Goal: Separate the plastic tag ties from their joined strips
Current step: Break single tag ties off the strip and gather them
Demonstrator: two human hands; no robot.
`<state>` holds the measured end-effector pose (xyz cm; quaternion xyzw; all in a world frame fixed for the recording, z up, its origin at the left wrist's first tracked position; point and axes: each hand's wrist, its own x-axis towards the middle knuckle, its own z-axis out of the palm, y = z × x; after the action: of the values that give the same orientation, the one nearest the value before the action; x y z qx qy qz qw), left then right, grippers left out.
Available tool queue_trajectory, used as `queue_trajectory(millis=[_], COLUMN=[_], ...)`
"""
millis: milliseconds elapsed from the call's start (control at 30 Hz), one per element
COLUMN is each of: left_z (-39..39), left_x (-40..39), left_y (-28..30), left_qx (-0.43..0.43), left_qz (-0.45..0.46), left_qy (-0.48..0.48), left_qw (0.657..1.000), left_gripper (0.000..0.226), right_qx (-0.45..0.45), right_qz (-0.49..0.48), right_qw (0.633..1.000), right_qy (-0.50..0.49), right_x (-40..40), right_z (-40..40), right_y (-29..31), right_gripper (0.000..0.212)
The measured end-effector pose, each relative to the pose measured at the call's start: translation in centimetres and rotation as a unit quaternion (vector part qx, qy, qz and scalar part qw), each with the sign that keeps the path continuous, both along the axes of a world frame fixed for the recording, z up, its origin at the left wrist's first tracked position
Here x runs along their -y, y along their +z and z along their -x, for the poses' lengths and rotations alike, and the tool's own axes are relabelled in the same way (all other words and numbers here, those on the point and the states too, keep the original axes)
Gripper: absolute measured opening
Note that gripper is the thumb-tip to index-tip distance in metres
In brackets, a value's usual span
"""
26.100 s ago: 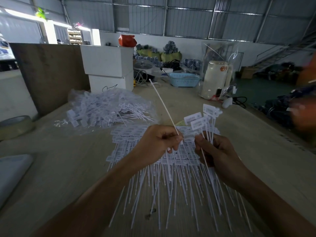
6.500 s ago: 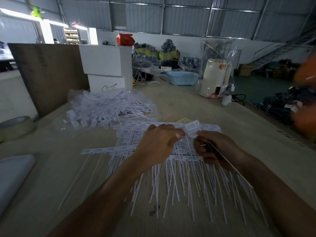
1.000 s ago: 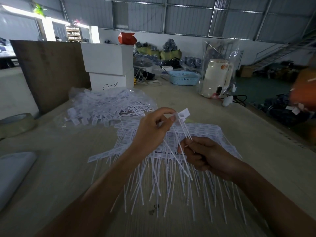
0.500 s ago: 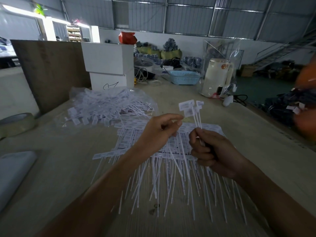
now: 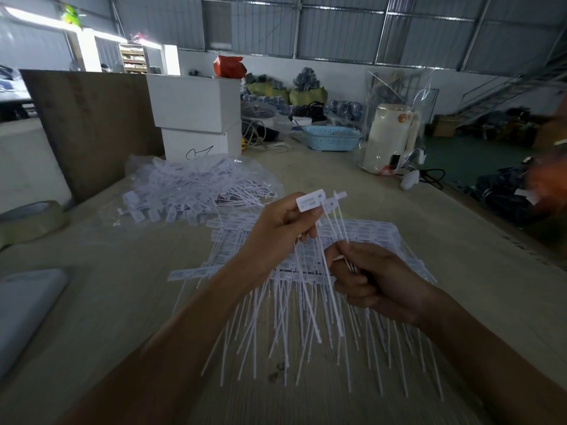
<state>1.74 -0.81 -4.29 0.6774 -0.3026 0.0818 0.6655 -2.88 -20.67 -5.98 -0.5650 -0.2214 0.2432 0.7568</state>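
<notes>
A stack of joined white tag-tie strips (image 5: 377,234) lies on the table in front of me, tails pointing toward me. My left hand (image 5: 276,237) is raised above it and pinches the label head of a single tag tie (image 5: 310,201), whose tail hangs down. My right hand (image 5: 377,280) grips a small bundle of separated ties (image 5: 337,216) by their tails, heads up, just right of the left hand. A heap of loose ties (image 5: 196,191) lies on clear plastic at the back left.
On the left sit a tape roll (image 5: 30,219) and a pale flat object (image 5: 24,308). White boxes (image 5: 196,115), a brown board (image 5: 92,124), a blue basket (image 5: 333,138) and a cream jug (image 5: 389,136) stand at the table's far end.
My left hand has lifted and now pinches one tie by its label head. My right hand dropped slightly with its bundle.
</notes>
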Motion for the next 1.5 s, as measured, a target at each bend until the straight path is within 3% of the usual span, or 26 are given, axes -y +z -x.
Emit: queue_trajectory(millis=[100, 233, 433, 533, 633, 767, 967, 1133, 1233, 1333, 1400, 1500], left_z=[0.0, 0.2, 0.8, 0.7, 0.6, 0.7, 0.1, 0.6, 0.9, 1.2, 1.2, 1.0], left_x=[0.1, 0.3, 1.0, 0.4, -0.3, -0.4, -1.1, -0.4, -0.4, -0.3, -0.4, -0.4], left_y=[0.1, -0.2, -1.0, -0.7, -0.5, -0.3, -0.3, -0.6, -0.2, 0.2, 0.1, 0.0], left_qx=[0.014, 0.049, 0.114, 0.129, 0.15, 0.202, 0.185, 0.282, 0.395, 0.442, 0.425, 0.325], left_qz=[-0.029, -0.09, -0.181, -0.214, -0.312, -0.37, -0.376, -0.39, -0.396, -0.418, -0.412, -0.352], left_qy=[0.036, 0.046, 0.036, 0.045, 0.057, 0.147, 0.087, 0.2, 0.231, 0.247, 0.232, 0.19], left_qw=[0.999, 0.994, 0.976, 0.967, 0.937, 0.895, 0.904, 0.853, 0.796, 0.754, 0.772, 0.857], left_gripper=[0.01, 0.018, 0.025, 0.024, 0.03, 0.021, 0.039, 0.027, 0.014, 0.007, 0.009, 0.017], right_qx=[0.017, 0.003, 0.078, 0.066, 0.039, 0.015, -0.019, -0.006, 0.028, 0.048, 0.066, 0.1], right_qz=[-0.006, 0.009, 0.121, 0.109, 0.071, 0.052, 0.023, 0.043, 0.077, 0.086, 0.073, 0.069], right_qw=[0.996, 0.98, 0.967, 0.962, 0.961, 0.96, 0.955, 0.948, 0.938, 0.936, 0.938, 0.934], right_qy=[-0.085, -0.197, -0.21, -0.243, -0.265, -0.274, -0.297, -0.315, -0.338, -0.337, -0.334, -0.335], right_x=[-0.1, 0.1, -1.0, -1.1, -0.8, -0.7, -0.3, -0.6, -0.6, -0.4, -0.3, -0.2], right_z=[-0.4, -0.9, 0.0, -0.2, -0.6, -0.8, -1.2, -1.2, -1.2, -1.3, -1.3, -1.4], right_y=[0.0, 0.2, -0.1, -0.1, -0.3, -0.7, -0.6, -0.7, -0.6, -0.8, -1.1, -1.2], right_gripper=[0.037, 0.037, 0.032, 0.03, 0.028, 0.031, 0.037, 0.039, 0.037, 0.03, 0.027, 0.025])
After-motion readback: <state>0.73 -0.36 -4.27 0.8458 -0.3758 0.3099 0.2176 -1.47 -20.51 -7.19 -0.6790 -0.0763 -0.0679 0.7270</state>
